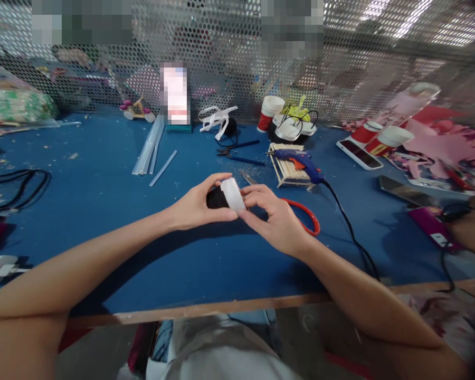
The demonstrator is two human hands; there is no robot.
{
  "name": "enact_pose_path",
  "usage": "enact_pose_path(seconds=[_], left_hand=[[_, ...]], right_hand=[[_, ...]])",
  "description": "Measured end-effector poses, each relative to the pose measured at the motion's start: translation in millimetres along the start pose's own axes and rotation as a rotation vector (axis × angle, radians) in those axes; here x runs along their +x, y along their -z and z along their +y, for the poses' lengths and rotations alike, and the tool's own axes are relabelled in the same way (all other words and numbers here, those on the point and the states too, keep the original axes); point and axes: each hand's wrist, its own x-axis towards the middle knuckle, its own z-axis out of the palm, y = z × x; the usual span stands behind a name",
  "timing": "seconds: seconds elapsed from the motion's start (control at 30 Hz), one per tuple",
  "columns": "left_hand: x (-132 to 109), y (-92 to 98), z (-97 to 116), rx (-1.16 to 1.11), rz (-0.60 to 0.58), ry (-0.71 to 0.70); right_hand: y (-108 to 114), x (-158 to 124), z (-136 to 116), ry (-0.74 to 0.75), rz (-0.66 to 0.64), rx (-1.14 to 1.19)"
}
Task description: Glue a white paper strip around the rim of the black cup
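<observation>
My left hand is closed around a small black round piece with a white ring-shaped cap on its right end, held above the blue table. The fingers of my right hand pinch the white cap from the right side. Scissors with red handles lie on the table just behind my right hand, partly hidden by it.
A blue glue gun rests on a popsicle-stick frame, its black cord running to the front edge. Pliers, glue sticks, paper cups, phones and pink paper lie around. Another person's arm is at right.
</observation>
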Motion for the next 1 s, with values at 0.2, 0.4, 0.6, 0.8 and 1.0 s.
enact_pose_path(seconds=[0.2, 0.4, 0.6, 0.8, 1.0], left_hand=[[1, -1.8, 1, 0.42, 0.259, -0.218], [-5, -1.8, 13, 0.405, 0.363, -0.413], [-9, -6.5, 10, 0.564, 0.368, -0.548], [-9, -9.2, 9, 0.632, 0.27, -0.599], [-9, -10.4, 11, 0.613, 0.32, -0.485]], right_hand=[[-6, 0, 4, -0.024, 0.078, 0.023], [-8, 0, 6, -0.01, 0.078, -0.002], [-9, 0, 10, -0.093, 0.13, 0.065], [-11, -2, 14, -0.128, 0.139, 0.146], [-13, -1, 9, -0.086, 0.12, 0.107]])
